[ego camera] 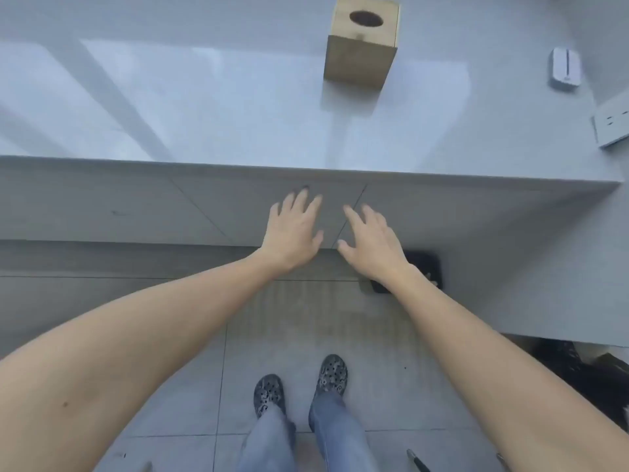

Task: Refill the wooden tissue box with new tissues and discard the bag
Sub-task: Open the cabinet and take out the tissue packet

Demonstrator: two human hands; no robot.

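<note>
The wooden tissue box (361, 42) stands upright at the far side of the pale countertop (204, 107), its dark oval opening on top with no tissue showing. My left hand (292, 229) and my right hand (369, 240) are stretched forward side by side below the counter's front edge, fingers spread, holding nothing. Both hands are well short of the box. No tissue pack or bag is in view.
A small white device (565, 68) and a white power strip (612, 126) lie at the counter's right. A dark object (423, 267) sits on the tiled floor under my right wrist, and dark clutter (585, 373) lies at the lower right. My feet stand on grey tiles.
</note>
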